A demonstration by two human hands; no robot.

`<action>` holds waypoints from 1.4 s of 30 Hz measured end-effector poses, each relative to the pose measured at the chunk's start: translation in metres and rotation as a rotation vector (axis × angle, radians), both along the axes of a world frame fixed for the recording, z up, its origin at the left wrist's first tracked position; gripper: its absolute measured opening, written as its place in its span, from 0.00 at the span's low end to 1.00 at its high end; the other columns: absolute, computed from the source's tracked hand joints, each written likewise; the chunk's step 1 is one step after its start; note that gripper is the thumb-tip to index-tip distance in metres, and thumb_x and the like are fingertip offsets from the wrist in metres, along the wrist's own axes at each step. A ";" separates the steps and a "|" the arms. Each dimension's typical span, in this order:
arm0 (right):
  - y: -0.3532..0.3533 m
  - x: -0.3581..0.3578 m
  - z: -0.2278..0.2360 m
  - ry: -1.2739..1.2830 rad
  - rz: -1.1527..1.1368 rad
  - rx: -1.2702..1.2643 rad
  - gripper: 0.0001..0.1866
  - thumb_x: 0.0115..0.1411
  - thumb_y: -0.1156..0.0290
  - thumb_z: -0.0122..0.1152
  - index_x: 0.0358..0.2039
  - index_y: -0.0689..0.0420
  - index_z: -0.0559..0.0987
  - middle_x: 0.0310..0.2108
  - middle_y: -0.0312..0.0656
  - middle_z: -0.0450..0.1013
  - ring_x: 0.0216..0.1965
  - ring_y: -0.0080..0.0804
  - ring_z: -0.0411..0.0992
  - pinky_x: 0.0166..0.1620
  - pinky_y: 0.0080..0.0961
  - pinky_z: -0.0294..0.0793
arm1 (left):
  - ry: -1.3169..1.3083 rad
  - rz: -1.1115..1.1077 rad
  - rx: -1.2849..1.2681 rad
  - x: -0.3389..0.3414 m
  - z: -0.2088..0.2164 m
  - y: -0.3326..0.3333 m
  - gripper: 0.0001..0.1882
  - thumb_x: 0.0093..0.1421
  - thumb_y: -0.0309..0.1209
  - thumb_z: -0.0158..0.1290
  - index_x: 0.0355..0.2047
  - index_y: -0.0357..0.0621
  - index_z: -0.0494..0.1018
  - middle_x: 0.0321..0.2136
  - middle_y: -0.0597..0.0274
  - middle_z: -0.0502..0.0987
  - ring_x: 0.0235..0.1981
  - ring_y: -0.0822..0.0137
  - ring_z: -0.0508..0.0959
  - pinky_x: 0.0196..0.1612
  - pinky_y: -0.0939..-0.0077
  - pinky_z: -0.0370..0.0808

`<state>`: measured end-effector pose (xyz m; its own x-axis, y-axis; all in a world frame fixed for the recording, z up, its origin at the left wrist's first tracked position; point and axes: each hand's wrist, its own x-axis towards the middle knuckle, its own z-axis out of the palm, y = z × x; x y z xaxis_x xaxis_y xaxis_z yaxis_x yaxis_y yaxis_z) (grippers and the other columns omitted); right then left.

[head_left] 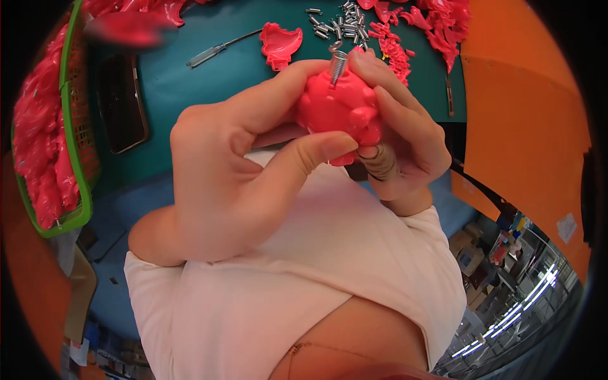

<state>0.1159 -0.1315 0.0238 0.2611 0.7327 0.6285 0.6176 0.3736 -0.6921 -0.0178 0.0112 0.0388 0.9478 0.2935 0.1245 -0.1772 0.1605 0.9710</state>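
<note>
Between both hands I hold a rounded pink plastic figure [329,113] with a bumpy surface. A metal coil spring [338,67] stands up out of a slot in its top, its hooked end uppermost. My left hand [244,149] is closed on the figure's left side, thumb pressed to its lower front. My right hand [405,117] grips the other side, fingertips near the spring and a band around one finger or thumb low down. Beyond the hands lies a hollow pink shell piece [280,44]. The figure's underside and back are hidden.
A screwdriver [218,50] lies on the green mat [183,82], with a dark phone [120,104] to the left. A green basket [82,158] of pink parts stands at far left. Loose springs [345,25] and pink piece heaps [437,25] lie ahead. An orange panel [522,120] borders the right.
</note>
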 end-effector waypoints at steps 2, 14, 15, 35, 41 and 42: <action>-0.005 -0.002 -0.001 0.062 -0.006 -0.038 0.24 0.57 0.61 0.58 0.50 0.61 0.70 0.50 0.66 0.65 0.56 0.61 0.60 0.58 0.55 0.56 | 0.001 0.017 0.103 -0.002 0.007 -0.001 0.26 0.53 0.15 0.54 0.53 0.24 0.62 0.40 0.45 0.75 0.41 0.61 0.77 0.46 0.70 0.75; -0.006 -0.012 -0.009 0.217 0.071 0.036 0.22 0.58 0.68 0.58 0.53 0.53 0.68 0.52 0.63 0.64 0.58 0.62 0.58 0.58 0.50 0.57 | 0.020 0.069 0.439 -0.009 0.017 -0.003 0.30 0.46 0.14 0.59 0.50 0.19 0.62 0.39 0.42 0.76 0.41 0.61 0.77 0.46 0.72 0.74; -0.006 -0.015 -0.009 0.219 0.074 0.036 0.22 0.58 0.68 0.58 0.53 0.53 0.68 0.52 0.63 0.64 0.58 0.62 0.58 0.58 0.50 0.57 | 0.008 0.075 0.440 -0.009 0.016 -0.004 0.30 0.46 0.14 0.59 0.50 0.19 0.63 0.39 0.42 0.76 0.41 0.61 0.78 0.45 0.72 0.74; 0.005 -0.016 -0.020 0.241 0.094 0.112 0.24 0.57 0.77 0.55 0.55 0.61 0.64 0.54 0.67 0.61 0.58 0.63 0.57 0.58 0.55 0.53 | 0.063 0.120 0.438 -0.009 0.013 -0.004 0.28 0.49 0.17 0.60 0.49 0.18 0.63 0.37 0.44 0.77 0.39 0.63 0.78 0.43 0.75 0.75; 0.004 -0.015 -0.023 0.268 0.081 0.089 0.23 0.59 0.74 0.53 0.54 0.61 0.64 0.54 0.67 0.60 0.58 0.63 0.57 0.59 0.55 0.52 | 0.046 0.157 0.412 -0.005 0.005 -0.006 0.27 0.50 0.16 0.58 0.49 0.19 0.63 0.36 0.46 0.77 0.38 0.65 0.78 0.43 0.76 0.75; 0.003 -0.014 -0.024 0.269 0.080 0.090 0.23 0.59 0.74 0.53 0.54 0.61 0.64 0.54 0.67 0.60 0.58 0.63 0.57 0.59 0.55 0.52 | 0.033 0.154 0.406 -0.004 0.004 -0.006 0.26 0.50 0.16 0.58 0.50 0.19 0.63 0.36 0.47 0.77 0.38 0.65 0.78 0.43 0.76 0.75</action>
